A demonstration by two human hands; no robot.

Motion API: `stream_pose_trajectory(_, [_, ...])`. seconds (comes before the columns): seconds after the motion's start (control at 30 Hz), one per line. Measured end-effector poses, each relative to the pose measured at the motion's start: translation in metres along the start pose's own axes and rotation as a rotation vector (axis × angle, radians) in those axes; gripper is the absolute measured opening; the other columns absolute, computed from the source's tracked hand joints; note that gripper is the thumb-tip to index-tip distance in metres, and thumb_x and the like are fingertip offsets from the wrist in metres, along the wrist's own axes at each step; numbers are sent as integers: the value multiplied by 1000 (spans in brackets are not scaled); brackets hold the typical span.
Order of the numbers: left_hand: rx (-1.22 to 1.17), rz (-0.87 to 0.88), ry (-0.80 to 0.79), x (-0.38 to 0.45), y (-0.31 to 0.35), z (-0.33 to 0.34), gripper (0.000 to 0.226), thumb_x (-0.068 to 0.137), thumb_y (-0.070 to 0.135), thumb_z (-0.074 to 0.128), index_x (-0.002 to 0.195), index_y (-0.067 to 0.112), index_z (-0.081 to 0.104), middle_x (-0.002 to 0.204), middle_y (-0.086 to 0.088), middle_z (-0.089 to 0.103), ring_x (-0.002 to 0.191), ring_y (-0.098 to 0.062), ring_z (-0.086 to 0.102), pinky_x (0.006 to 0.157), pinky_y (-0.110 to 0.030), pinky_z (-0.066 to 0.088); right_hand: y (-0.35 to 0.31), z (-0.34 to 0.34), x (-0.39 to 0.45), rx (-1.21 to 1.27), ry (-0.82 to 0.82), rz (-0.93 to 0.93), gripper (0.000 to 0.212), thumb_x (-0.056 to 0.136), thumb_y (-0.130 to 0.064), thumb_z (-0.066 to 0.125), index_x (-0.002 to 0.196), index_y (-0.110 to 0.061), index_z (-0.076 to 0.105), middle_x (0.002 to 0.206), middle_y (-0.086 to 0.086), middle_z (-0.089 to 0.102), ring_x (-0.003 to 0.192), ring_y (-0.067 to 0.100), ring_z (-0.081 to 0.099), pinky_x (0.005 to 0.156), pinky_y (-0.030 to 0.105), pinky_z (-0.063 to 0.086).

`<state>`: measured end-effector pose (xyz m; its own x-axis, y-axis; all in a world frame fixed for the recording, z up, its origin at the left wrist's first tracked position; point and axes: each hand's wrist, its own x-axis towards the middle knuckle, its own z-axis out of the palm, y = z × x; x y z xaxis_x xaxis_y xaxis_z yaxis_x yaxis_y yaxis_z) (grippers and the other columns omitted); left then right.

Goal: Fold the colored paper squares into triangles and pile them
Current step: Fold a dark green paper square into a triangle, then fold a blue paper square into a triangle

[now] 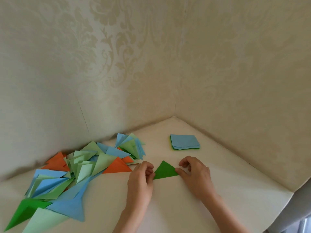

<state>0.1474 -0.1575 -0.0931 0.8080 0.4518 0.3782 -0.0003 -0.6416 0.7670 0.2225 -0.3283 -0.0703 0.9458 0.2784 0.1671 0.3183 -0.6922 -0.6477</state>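
- Dark green triangle [165, 171] is laid flat on the worktop [218, 190], between both hands.
- Its L corner is pinched by the left hand [140, 180], fingers curled.
- Its R corner is pinched by the right hand [196, 174], thumb on the tip.
- Pile of folded triangles [75, 167] is spread to the L; stack of squares [184, 142] is set behind, near the wall [151, 64].

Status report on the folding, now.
Left hand and right hand each pinch a corner of the dark green triangle. Pile of folded triangles left; square stack behind. Nothing in the way.
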Motion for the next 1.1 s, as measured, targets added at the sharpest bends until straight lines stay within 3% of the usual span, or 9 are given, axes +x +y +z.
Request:
stream_pose_trajectory(0.13, [29, -14, -10, -2, 0, -5, 27, 78, -9, 65, 83, 17, 63, 75, 9, 62, 72, -4, 59, 64, -8, 43, 3, -1, -3, 33, -1, -13, 15, 85, -30, 68, 86, -36, 55, 86, -17, 54, 82, 4, 49, 86, 35, 44])
stream_pose_trajectory(0.27, [155, 11, -23, -5, 8, -7, 28, 82, -10, 57, 96, 13, 65, 88, 4, 63, 81, -10, 60, 68, -11, 40, 2, 3, -6, -12, 40, -41, 9, 88, -31, 64, 92, -35, 57, 89, -19, 51, 87, 5, 48, 85, 29, 36])
stream_pose_trajectory(0.37, [302, 22, -46, -4, 26, -2, 19, 94, 18, 57, 111, 12, 60, 97, -4, 60, 91, -22, 54, 73, -24, 39, 2, 5, -7, -33, 57, -37, 8, 89, -31, 62, 96, -33, 59, 96, -16, 53, 94, 7, 49, 83, 27, 30])
stream_pose_trajectory(0.43, [362, 3, -69, -2, 37, 3, 31, 94, 35, 57, 115, 13, 57, 101, -6, 58, 95, -25, 52, 79, -30, 43, 3, 6, -7, -42, 62, -38, 8, 89, -32, 61, 97, -33, 59, 97, -16, 53, 96, 8, 50, 82, 27, 29])
stream_pose_trajectory(0.5, [400, -51, -118, 1, 43, 7, 37, 92, 39, 58, 120, 17, 52, 110, -4, 54, 102, -23, 50, 84, -30, 44, 3, 7, -6, -47, 64, -43, 8, 89, -32, 61, 97, -32, 60, 97, -15, 53, 96, 9, 50, 83, 27, 30])
stream_pose_trajectory(0.63, [300, -109, -131, 4, 40, 13, 34, 87, 28, 67, 116, 19, 53, 108, 0, 51, 98, -18, 54, 80, -25, 43, 5, 7, -5, -55, 64, -51, 6, 90, -33, 60, 96, -33, 61, 96, -16, 53, 96, 8, 50, 84, 28, 31])
stream_pose_trajectory(0.83, [147, -25, -113, -3, 32, 9, 28, 83, 13, 70, 105, 27, 60, 89, 10, 62, 84, -11, 58, 64, -19, 37, 9, 7, -6, -29, 88, -93, 2, 88, -36, 62, 89, -34, 61, 90, -18, 52, 89, 6, 50, 81, 27, 34])
stream_pose_trajectory(0.93, [6, -29, -75, -6, 29, -1, 25, 81, 13, 74, 96, 31, 65, 79, 13, 63, 77, -4, 59, 62, -10, 38, 9, 6, -7, 54, 133, -94, 9, 91, -39, 59, 82, -34, 59, 82, -17, 56, 81, 6, 52, 79, 30, 42])
stream_pose_trajectory(1.1, [-113, 26, -13, -8, 7, -42, 32, 78, 8, 77, 94, 34, 67, 88, 23, 68, 90, 7, 59, 69, -5, 44, 7, 1, -10, 82, 130, -57, 11, 93, -36, 55, 83, -33, 58, 80, -14, 58, 78, 6, 54, 80, 34, 47])
